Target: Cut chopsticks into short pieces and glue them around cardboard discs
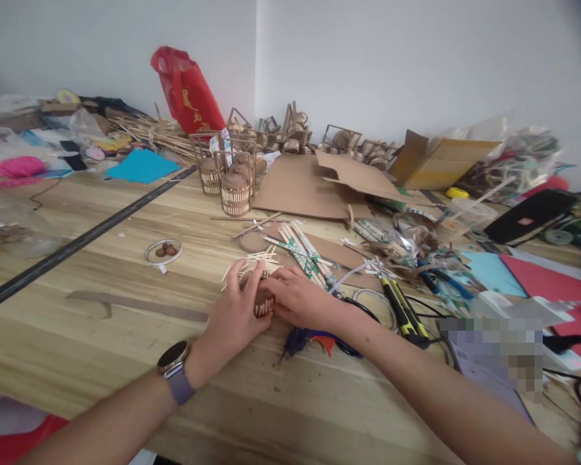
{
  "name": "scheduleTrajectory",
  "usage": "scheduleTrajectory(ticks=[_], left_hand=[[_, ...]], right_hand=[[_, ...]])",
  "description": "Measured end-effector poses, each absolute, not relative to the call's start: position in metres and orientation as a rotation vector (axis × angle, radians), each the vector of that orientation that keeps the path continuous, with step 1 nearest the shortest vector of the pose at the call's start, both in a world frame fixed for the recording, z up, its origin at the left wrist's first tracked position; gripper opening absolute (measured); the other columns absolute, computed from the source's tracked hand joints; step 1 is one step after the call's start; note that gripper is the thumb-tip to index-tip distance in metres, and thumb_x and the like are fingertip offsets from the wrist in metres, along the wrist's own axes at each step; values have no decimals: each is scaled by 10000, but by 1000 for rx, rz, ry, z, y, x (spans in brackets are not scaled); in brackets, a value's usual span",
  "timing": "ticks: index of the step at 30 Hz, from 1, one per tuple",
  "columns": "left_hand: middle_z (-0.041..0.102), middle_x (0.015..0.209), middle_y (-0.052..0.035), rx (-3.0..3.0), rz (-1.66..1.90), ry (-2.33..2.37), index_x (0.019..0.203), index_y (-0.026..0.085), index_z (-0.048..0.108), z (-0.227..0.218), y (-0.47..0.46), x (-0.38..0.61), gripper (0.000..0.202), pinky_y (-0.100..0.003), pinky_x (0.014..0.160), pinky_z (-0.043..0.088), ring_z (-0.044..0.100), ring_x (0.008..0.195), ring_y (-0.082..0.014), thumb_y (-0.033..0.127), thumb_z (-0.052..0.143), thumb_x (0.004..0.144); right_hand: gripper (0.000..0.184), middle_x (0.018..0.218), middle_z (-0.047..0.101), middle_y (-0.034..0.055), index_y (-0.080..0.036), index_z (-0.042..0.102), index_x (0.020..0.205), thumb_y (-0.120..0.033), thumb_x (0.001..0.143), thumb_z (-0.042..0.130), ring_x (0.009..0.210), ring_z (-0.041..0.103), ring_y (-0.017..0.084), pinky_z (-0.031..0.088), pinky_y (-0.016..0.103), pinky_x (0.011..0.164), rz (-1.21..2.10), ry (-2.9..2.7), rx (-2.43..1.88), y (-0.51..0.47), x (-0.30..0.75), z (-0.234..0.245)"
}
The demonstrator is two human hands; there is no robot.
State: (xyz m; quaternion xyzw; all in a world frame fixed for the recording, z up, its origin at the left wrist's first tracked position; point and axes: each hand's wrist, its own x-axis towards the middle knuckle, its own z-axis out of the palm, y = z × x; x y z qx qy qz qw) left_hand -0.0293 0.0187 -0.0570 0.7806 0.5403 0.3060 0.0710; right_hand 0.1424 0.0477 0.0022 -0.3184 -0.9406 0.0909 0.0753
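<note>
Both my hands meet at the middle of the wooden table (101, 284) around a small round craft piece made of short wooden sticks (260, 302). My left hand (235, 313), with a watch on the wrist, is wrapped round its left side. My right hand (300, 298) presses on it from the right with fingers closed over the top. Most of the piece is hidden between the hands. Loose short sticks (259, 258) lie just beyond them.
Finished stick lanterns (235, 187) stand farther back, by cardboard sheets (310, 184) and a red bag (188, 93). Wrapped chopsticks (303, 252), a yellow-black cutter (404, 310), pliers (438, 281), a glue gun (303, 339), coloured paper (537, 281), a tape ring (163, 252) and a long dark ruler (87, 239) lie around.
</note>
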Motion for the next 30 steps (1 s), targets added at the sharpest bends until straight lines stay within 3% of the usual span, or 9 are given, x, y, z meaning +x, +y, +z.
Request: scheduleTrajectory(ticks=[11, 18, 24, 30], left_hand=[[246, 1456, -185, 2378, 958, 1671, 1472, 253, 241, -58, 18, -27, 926, -498, 899, 538, 461, 1270, -395, 192, 729, 687], [247, 1447, -188, 2380, 932, 1665, 1454, 247, 253, -55, 18, -27, 912, -504, 911, 535, 486, 1246, -381, 174, 732, 682], [241, 1429, -168, 2307, 1036, 1623, 1436, 267, 258, -49, 19, -33, 918, -487, 878, 558, 521, 1199, -358, 189, 749, 665], [258, 1403, -167, 2358, 1160, 1466, 1452, 244, 213, -39, 15, -40, 982, -525, 1023, 455, 369, 1327, -371, 194, 766, 642]], right_hand=[[302, 1071, 645, 99, -205, 567, 1117, -87, 840, 547, 1068, 531, 261, 443, 473, 942, 341, -2387, -962, 25, 178, 6], [158, 984, 665, 76, -221, 583, 1015, -127, 892, 546, 1006, 577, 244, 457, 458, 918, 294, -2230, -1012, 2, 198, -3], [155, 975, 680, 74, -230, 585, 1018, -138, 902, 539, 976, 602, 244, 479, 439, 870, 207, -2113, -1109, -7, 203, -7], [217, 1134, 655, 107, -232, 554, 1138, -214, 923, 540, 1080, 603, 254, 500, 438, 909, 216, -2043, -1181, -14, 195, -15]])
